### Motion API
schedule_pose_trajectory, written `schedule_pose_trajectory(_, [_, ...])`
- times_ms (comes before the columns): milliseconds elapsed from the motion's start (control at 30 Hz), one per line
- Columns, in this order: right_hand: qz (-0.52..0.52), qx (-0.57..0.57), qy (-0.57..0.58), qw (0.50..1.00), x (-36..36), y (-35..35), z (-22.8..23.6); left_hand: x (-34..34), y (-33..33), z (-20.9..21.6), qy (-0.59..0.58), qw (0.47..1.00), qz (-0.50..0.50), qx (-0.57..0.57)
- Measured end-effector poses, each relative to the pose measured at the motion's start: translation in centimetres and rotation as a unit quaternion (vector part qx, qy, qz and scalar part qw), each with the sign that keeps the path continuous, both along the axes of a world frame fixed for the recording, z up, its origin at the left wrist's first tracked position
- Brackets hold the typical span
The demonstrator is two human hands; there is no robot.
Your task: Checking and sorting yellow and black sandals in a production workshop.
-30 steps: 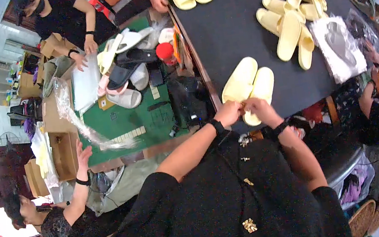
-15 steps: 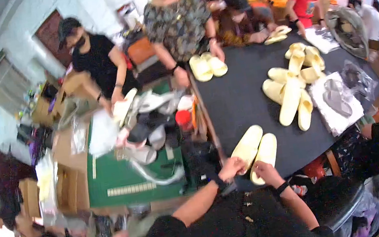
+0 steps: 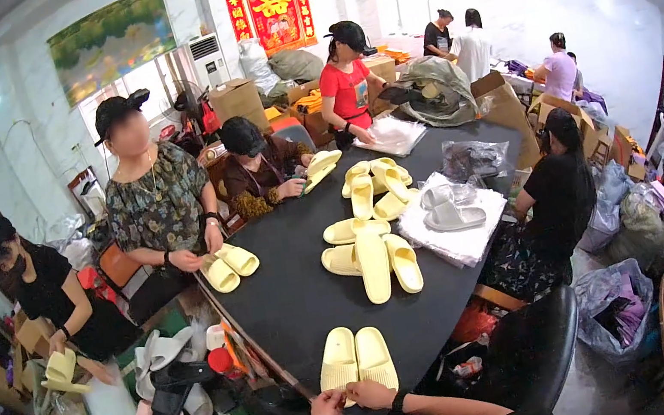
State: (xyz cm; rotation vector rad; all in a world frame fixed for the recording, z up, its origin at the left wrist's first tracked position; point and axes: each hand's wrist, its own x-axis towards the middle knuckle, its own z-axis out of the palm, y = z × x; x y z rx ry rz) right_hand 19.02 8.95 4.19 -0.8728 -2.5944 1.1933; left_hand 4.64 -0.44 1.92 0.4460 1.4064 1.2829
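The slippers [image 3: 375, 350], a pale yellow pair, lie side by side on the black tabletop [image 3: 289, 323], just ahead of the hands, with their ribbed straps [image 3: 339, 375] toward the person and their bare footbeds [image 3: 337, 342] pointing away. The left hand [image 3: 327, 409] and right hand [image 3: 369, 394] meet at the near ends, both with fingers bent inward as if pinching something small; whether they grip the slippers or something between them, I cannot tell.

The slippers look like moulded foam: probably light, a little springy, thick enough to keep their shape and hard to break. The smooth surface may slide somewhat, while the ribs should give fingers some bite. A good hold would be over a strap or along the edges of a sole; a hard squeeze would likely dent the strap.

Farther ahead of the hands lies a heap [image 3: 373, 266] of similar slippers, and to its right a grey pair [image 3: 452, 210] rests on white packaging [image 3: 436, 252]. Ahead and to the left, a co-worker [image 3: 160, 191] touches another yellow pair [image 3: 231, 267].
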Motion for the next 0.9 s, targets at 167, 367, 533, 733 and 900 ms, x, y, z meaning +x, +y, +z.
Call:
schedule_pose_trajectory(167, [0.007, -0.017, 0.013, 1.000, 0.5, -0.2, 0.9, -0.6, 0.3, 0.8, 0.040, 0.997, -0.051, -0.038])
schedule_pose_trajectory(367, [-0.025, -0.006, 0.000, 1.000, 0.5, -0.2, 0.2, -0.6, 0.5, -0.9, -0.009, 0.999, -0.031, -0.025])
schedule_pose_trajectory(533, [-0.019, 0.018, 0.021, 0.999, 0.9, 0.1, -0.1, -0.5, 0.6, -0.8, 0.011, 0.997, -0.061, -0.048])
schedule_pose_trajectory(733, [-0.019, 0.017, 0.026, 0.999, 1.0, 0.2, 0.6, -0.4, 0.9, 1.1, 0.102, 0.989, -0.075, -0.074])
schedule_pose_trajectory(900, [-0.020, 0.004, 0.022, 1.000, 1.1, 0.2, 0.8, -0.5, 0.8, 0.7, -0.027, 0.997, -0.038, -0.066])
